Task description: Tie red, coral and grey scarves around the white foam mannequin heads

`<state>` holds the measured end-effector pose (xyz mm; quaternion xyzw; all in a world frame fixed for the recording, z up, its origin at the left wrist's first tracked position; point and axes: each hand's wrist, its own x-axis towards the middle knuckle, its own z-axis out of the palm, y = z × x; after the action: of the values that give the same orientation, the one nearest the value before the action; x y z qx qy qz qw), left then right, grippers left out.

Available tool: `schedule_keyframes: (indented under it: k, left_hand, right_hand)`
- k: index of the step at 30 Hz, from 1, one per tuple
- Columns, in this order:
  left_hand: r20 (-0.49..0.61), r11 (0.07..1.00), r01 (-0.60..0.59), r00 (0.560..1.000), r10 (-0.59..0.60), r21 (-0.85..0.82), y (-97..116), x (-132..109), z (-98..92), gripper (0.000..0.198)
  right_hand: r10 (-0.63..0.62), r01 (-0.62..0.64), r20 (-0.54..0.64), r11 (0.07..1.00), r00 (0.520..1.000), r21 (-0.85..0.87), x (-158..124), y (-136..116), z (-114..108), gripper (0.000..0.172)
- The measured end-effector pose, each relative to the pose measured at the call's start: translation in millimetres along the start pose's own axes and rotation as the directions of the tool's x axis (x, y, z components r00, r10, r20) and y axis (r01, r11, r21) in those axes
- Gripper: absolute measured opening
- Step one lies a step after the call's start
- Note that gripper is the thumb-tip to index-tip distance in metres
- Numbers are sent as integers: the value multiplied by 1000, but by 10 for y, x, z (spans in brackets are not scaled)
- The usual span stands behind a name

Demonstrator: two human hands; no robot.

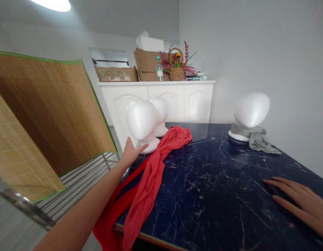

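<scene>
My left hand (133, 150) reaches to the nearer white mannequin head (141, 118) at the table's left edge. Its thumb and fingers are spread beside the neck and base; whether they touch I cannot tell. A second white mannequin head (161, 113) stands just behind, partly hidden. Beside them a red scarf (156, 167) lies bunched on the table, its long ends hanging over the near left edge. My right hand (302, 202) is open, fingers stretched out low over the dark table at the right. Farther back, a grey scarf (258, 136) is wrapped round the neck of a third mannequin head (252, 108).
The dark blue marble-patterned table (203, 195) fills the front. At left stands a metal rack (72, 184) with a bamboo mat (59, 115) over it. A white cabinet (174, 90) behind carries cardboard boxes (148, 64), a bottle (159, 71) and a flower basket (177, 74).
</scene>
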<state>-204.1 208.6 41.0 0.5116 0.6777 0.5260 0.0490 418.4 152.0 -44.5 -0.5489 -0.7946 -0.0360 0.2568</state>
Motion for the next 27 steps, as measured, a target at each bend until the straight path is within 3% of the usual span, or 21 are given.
schedule_keyframes:
  k: [2,8,17,23,27]
  left_hand:
    - [-3,1000,9,1000,-9,-9,-58,82,140,115]
    - [-63,999,-26,998,24,-46,-141,333,445,97]
    - [-235,1000,24,972,-28,-19,-110,368,501,91]
    - [-282,989,-74,959,35,-129,83,302,447,72]
    - [-289,937,-200,950,115,-285,432,216,479,65]
  right_hand:
    - [-15,16,45,1000,999,-11,-5,26,5,55]
    - [-6,8,89,1000,996,-25,47,-79,-83,56]
    - [53,-55,129,998,990,9,54,-188,-155,56]
    - [112,-125,103,983,988,137,161,-259,-252,59]
    - [174,-168,2,948,985,272,365,-716,-446,53]
